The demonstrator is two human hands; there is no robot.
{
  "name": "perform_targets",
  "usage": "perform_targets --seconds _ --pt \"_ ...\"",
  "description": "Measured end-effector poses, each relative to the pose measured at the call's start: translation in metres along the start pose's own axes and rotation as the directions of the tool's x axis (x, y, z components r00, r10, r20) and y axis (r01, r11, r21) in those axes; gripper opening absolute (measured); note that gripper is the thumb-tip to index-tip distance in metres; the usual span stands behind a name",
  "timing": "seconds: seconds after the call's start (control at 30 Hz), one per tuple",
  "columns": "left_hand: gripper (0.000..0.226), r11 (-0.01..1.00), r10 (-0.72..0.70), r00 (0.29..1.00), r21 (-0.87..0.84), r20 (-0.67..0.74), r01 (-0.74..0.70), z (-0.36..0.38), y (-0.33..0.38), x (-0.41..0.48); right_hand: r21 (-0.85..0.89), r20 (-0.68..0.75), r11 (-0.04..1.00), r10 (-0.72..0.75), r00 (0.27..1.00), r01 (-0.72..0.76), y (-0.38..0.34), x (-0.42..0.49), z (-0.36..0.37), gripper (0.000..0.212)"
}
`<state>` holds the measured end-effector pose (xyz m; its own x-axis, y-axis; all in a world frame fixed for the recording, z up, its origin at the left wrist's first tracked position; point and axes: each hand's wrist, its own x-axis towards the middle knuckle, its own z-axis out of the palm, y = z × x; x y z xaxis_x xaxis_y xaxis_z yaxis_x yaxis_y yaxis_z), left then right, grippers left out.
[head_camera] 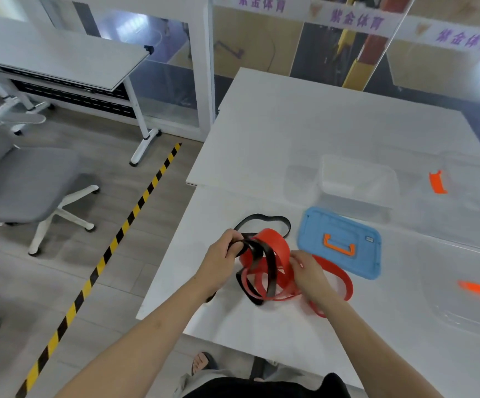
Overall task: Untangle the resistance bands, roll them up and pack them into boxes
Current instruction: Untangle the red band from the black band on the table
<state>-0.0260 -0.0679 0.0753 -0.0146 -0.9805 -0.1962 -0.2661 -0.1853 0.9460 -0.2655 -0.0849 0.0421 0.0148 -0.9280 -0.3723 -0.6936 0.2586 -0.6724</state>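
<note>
The left hand and right hand are bare, the forearms unsleeved. At six o'clock shows a black top, with pale grey trousers at its nine o'clock and a dark open-toed sandal above.

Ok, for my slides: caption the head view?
Left hand grips the black band, right hand the red band, tangled over a table beside a blue lid.

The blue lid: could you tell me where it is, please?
Head view: the blue lid lies flat on the white table, right of the tangled bands, before the clear box.
</note>
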Motion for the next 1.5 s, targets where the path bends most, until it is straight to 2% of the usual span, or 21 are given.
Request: perform_targets --seconds 0.13,0.23,0.33,0.4,0.53,0.6,0.7,0.8,0.9,0.97,1.03,1.13,1.3,1.43,1.5 --pt "0.037 0.996 -0.062 0.998 -0.058 0.009 0.062 -0.003 -0.005 0.000 0.129 0.089 0.992 -0.025 0.996 0.013 -0.015 -0.008 -0.005 0.032" --pt "0.041 0.997 -0.073 0.997 -0.027 -0.013 0.073 -0.005 -0.005 0.001 0.151 0.143 0.987 -0.075 0.987 0.053 -0.019 -0.008 -0.003 0.022" --pt "0.041 0.998 -0.066 0.998 -0.027 -0.018 0.065 -0.006 -0.001 0.003 0.170 0.040 0.984 -0.057 0.998 0.050 -0.019 -0.002 0.004 0.027" --pt "0.038 0.994 -0.062 0.998 -0.089 -0.033 0.059 -0.010 0.003 0.005 0.188 -0.030 0.982 -0.017 0.999 0.023 -0.014 0.003 0.007 0.030" --pt "0.029 0.986 -0.024 0.999 -0.165 -0.035 0.017 -0.019 0.020 0.010 -0.014 0.063 0.999 0.039 0.997 -0.038 0.003 0.010 0.012 0.030" --pt "0.028 0.982 -0.015 0.998 -0.190 -0.061 0.003 -0.021 0.030 0.012 -0.111 0.126 0.994 0.034 0.991 -0.020 0.010 0.013 0.017 0.028" --pt "0.028 0.906 -0.129 0.984 -0.417 -0.122 0.068 -0.024 0.048 0.016 -0.249 0.200 0.967 -0.009 0.980 0.060 0.012 0.016 0.023 0.028" --pt "0.022 0.828 -0.228 0.959 -0.552 -0.168 0.100 -0.030 0.060 0.027 -0.258 0.232 0.963 -0.014 0.972 0.075 0.015 0.016 0.023 0.031" --pt "0.022 0.793 -0.226 0.954 -0.606 -0.197 0.063 -0.036 0.066 0.031 -0.226 0.289 0.972 0.002 0.957 0.067 0.015 0.014 0.020 0.042" --pt "0.028 0.841 -0.222 0.927 -0.541 -0.302 0.025 -0.043 0.061 0.031 -0.264 0.313 0.962 0.024 0.949 0.062 0.019 0.012 0.022 0.047" --pt "0.036 0.924 -0.188 0.885 -0.381 -0.425 0.014 -0.053 0.044 0.033 -0.293 0.292 0.954 0.032 0.956 0.057 0.023 0.011 0.024 0.049" --pt "0.040 0.989 -0.106 0.873 -0.142 -0.476 0.043 -0.059 0.010 0.034 -0.288 0.228 0.956 0.016 0.973 0.052 0.030 0.007 0.026 0.047" --pt "0.038 0.981 -0.143 0.893 0.060 -0.426 0.185 -0.053 -0.046 0.026 -0.367 0.068 0.928 -0.047 0.997 0.069 0.046 0.002 0.031 0.032" --pt "0.038 0.940 -0.228 0.931 0.184 -0.285 0.287 -0.031 -0.078 0.020 -0.440 0.107 0.890 -0.084 0.991 0.123 0.065 0.004 0.038 0.036" --pt "0.035 0.923 -0.246 0.951 0.256 -0.188 0.289 -0.018 -0.091 0.014 -0.531 0.111 0.832 -0.117 0.987 0.159 0.069 0.009 0.040 0.042"
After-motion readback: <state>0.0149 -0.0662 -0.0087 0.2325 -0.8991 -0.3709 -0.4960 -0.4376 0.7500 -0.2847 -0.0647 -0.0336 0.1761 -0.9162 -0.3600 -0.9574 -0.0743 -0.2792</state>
